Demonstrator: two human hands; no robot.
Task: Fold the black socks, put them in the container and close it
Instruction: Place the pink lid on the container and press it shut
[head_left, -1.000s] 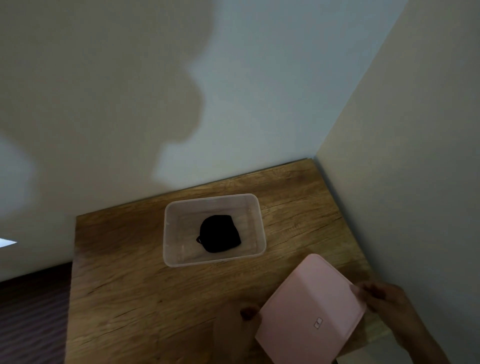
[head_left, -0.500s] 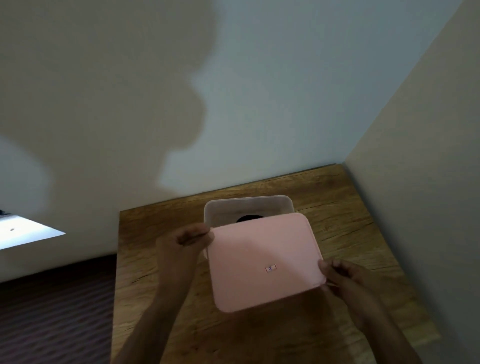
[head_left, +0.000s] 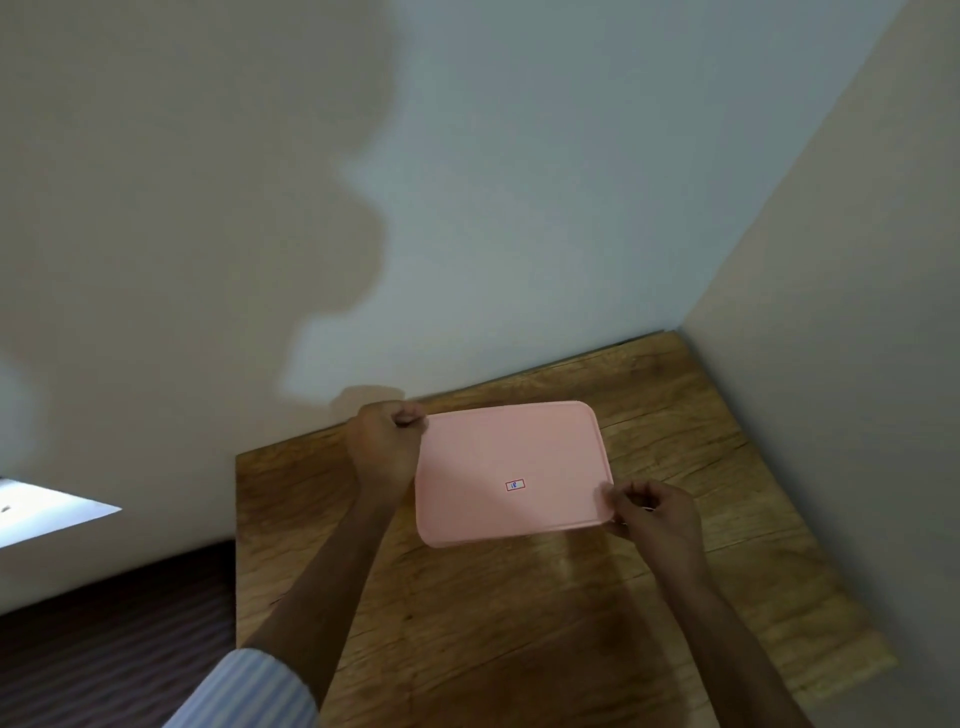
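Both of your hands pinch a pink lid. Your left hand (head_left: 387, 444) grips the lid (head_left: 511, 470) at its far left corner, thumb on top and fingers curled under the edge. Your right hand (head_left: 652, 512) grips the near right corner, with fingertips (head_left: 615, 493) pressed together on the rim.

You hold the lid flat and level. It sits toward the far edge of the tabletop (head_left: 519, 623), roughly midway between the left and right edges. A small red and white sticker (head_left: 515, 485) marks the lid just near of its centre.

The lid hides the container and the socks completely, so neither can be seen. Whether the lid rests on the container or hangs just above it cannot be told.

The tabletop is brown wood with dark grain. Its far edge meets a pale wall (head_left: 519, 208), and its right edge meets a second wall. Your shadow falls large across the far wall.

A blue and white striped sleeve (head_left: 249, 691) covers your left arm above the forearm. Your right forearm is bare. Dark floor (head_left: 114, 649) shows beyond the left edge.
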